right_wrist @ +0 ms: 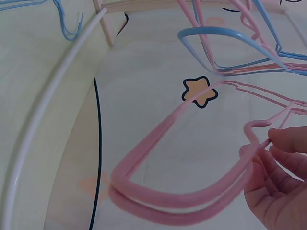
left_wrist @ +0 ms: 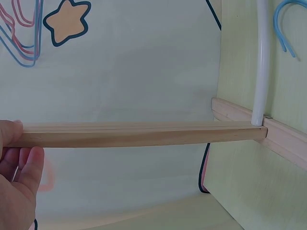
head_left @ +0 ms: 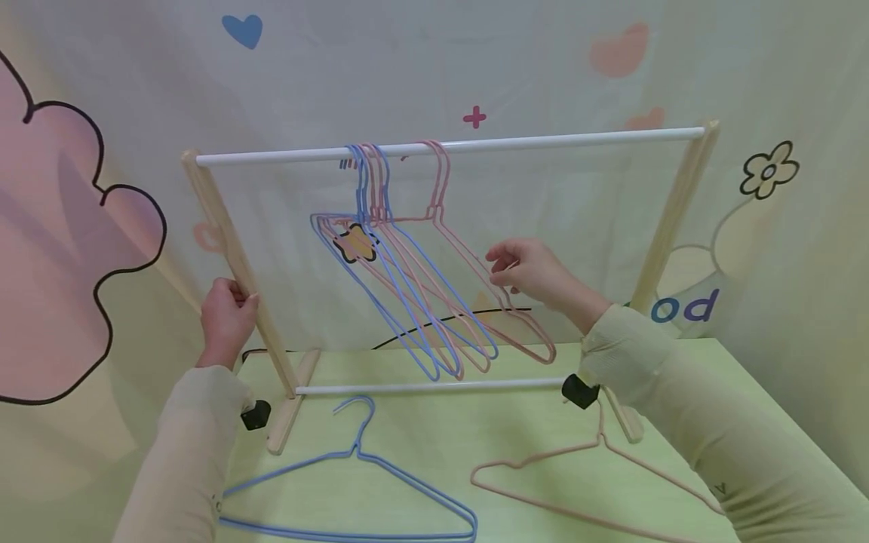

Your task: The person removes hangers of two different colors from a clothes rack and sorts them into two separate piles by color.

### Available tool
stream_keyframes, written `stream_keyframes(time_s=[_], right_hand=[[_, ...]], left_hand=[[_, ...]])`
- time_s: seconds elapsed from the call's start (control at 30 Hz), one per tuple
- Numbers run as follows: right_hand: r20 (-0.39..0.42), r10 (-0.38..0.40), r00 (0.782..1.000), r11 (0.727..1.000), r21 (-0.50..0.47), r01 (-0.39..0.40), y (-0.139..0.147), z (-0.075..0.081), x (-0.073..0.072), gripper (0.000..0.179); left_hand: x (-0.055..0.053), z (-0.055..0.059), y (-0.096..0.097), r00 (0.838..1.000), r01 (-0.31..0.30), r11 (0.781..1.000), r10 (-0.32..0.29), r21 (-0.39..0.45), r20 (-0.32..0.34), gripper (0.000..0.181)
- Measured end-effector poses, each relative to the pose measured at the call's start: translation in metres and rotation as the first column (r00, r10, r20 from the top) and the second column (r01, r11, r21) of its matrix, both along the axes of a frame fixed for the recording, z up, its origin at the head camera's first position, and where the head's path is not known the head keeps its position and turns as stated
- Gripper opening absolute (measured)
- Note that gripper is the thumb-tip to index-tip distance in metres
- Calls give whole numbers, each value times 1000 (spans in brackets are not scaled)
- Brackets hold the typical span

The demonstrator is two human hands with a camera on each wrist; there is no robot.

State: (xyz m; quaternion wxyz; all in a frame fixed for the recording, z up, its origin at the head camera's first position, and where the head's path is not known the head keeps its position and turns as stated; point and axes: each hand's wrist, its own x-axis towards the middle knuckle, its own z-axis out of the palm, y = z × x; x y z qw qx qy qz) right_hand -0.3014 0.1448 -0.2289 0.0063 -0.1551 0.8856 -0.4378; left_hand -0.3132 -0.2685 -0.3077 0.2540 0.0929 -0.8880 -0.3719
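My left hand (head_left: 228, 317) grips the left wooden post (left_wrist: 144, 135) of a small hanging rack, thumb on one side and curled fingers on the other. Two pink hangers (head_left: 462, 237) hang close together from the rack's white top rod (head_left: 563, 142). At their sloping arms is my right hand (head_left: 536, 275). In the right wrist view its thumb and fingers (right_wrist: 283, 143) pinch a pink wire just beside the hanger's notch. Left of this pair hangs a bunch of blue and pink hangers (head_left: 387, 226), several together with their lower ends overlapping.
On the pale green table a blue hanger (head_left: 356, 451) lies in front of the rack, and a pink hanger (head_left: 543, 456) lies at the right, partly hidden by my right sleeve. A white lower bar (head_left: 434, 388) joins the rack's wooden feet. Behind hangs a printed curtain (head_left: 543, 75).
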Motion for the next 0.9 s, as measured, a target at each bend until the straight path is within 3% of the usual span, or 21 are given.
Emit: stream_keyframes(time_s=[0.23,0.43,0.7,0.9], right_hand=[[11,7,1000,999,52,-7,0,-1,-3,17],[-20,-32,999,995,98,34,7,6,1,11],[-65,-111,992,990,74,116,30,24,10,12],[-122,-117,986,986,105,130,57,30,19,13]], left_hand=[[-1,-1,0,1000,2,1000,-2,0,-7,28],[-1,-1,0,1000,3,1000,-3,-1,-17,28],[0,0,2,1000,6,1000,-6,7,-1,29],[0,0,0,1000,4,1000,-4,-2,0,29]])
